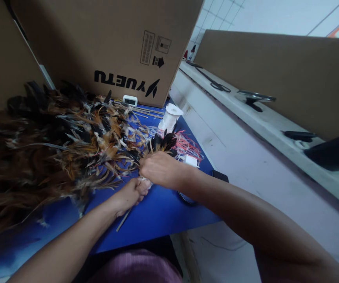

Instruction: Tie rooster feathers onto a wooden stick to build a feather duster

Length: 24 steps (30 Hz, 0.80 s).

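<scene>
- Two bare hands work at the middle of the blue worktop (160, 214).
- The right hand (160, 169) has its grip closed on one small bundle of feathers (162, 142), dark with brown tips, which fans out toward 1 o'clock from the knuckles.
- The left hand (132, 192), just at 7 o'clock of the right and touching it, has its grip pinched narrow around the pale base of that bundle and one thin stick (124, 219) that runs out toward 7 o'clock.
- One big heap of loose feathers (54, 149), black, brown and white, fills the worktop at 9 o'clock of the hands; too many to count.
- One white spool (171, 116) stands at 12 o'clock of the right hand.
- One tangle of red and white strips (188, 146) lies at 2 o'clock, beside the bundle.
- One cardboard box (107, 43) printed with black letters stands behind the heap.
- On the pale ledge (263, 122) to the right, well apart, lie two pairs of scissors (216, 84).
</scene>
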Each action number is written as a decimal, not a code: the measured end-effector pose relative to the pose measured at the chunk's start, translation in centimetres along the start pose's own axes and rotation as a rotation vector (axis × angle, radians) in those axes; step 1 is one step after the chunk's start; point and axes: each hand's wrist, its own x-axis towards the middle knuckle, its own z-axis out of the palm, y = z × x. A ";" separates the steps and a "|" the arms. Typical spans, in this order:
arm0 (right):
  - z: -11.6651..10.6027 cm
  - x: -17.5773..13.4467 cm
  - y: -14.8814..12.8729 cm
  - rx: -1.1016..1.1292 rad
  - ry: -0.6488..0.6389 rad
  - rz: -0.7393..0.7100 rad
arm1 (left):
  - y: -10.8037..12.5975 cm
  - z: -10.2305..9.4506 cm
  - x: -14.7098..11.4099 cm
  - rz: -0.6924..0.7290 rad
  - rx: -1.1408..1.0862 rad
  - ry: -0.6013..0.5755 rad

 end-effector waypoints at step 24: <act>1.1 -8.6 0.2 0.194 0.772 0.470 | 1.0 -0.6 -0.4 0.170 0.166 0.019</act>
